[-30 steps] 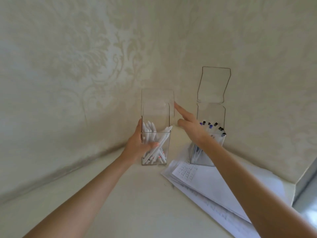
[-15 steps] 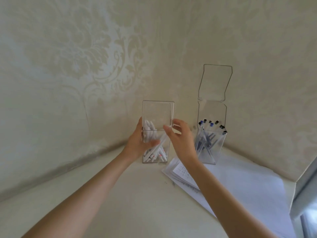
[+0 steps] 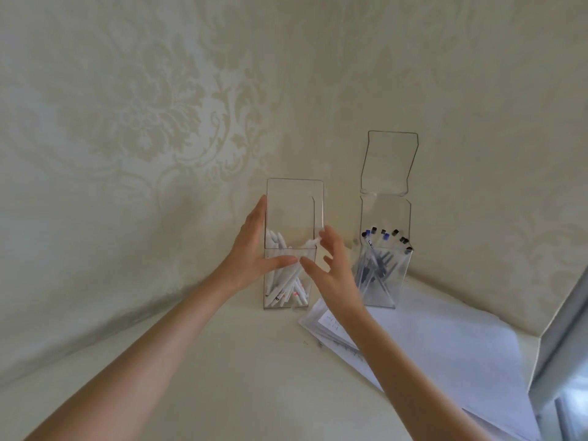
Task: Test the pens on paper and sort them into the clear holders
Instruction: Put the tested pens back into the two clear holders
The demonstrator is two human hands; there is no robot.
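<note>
A clear holder [image 3: 292, 205] with several white pens [image 3: 286, 281] stands on the pale table near the wall. My left hand [image 3: 251, 249] grips its left side, thumb laid across the front and fingers straight up the side edge. My right hand [image 3: 334, 268] is at the holder's front right corner with fingers spread and nothing held; its thumb tip nearly meets my left thumb. To the right stands a second clear holder [image 3: 386, 214] with several dark and blue-capped pens [image 3: 375, 265]. Its hinged lid [image 3: 389, 163] is raised against the wall.
A stack of white paper sheets [image 3: 445, 338], some with writing, lies under and in front of the right holder, and my right forearm crosses it. Patterned walls meet in a corner just behind the holders. A window frame [image 3: 560, 345] borders the table on the right.
My right hand moved left from beside the dark-pen holder to the front right of the white-pen holder. My left hand kept its hold and its fingers now reach higher up the side.
</note>
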